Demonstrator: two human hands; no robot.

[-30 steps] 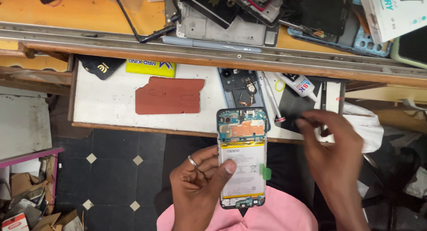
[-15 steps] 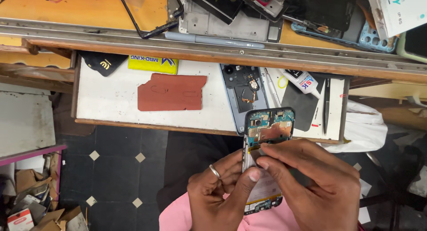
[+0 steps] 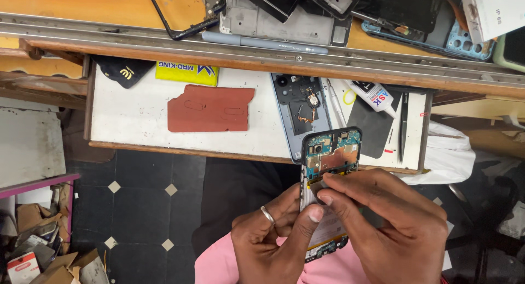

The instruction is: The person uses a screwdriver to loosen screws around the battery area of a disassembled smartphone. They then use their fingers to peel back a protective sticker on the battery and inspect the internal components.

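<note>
White pull-out shelf (image 3: 131, 111) under wooden bench (image 3: 82, 5), dark tiled floor (image 3: 142, 191)

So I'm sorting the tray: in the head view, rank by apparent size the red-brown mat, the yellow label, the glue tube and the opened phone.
1. Red-brown flat mat.
2. Opened phone, partly hidden by hands and nearer the camera, so unsure.
3. Yellow rectangular label.
4. White glue tube.
</note>
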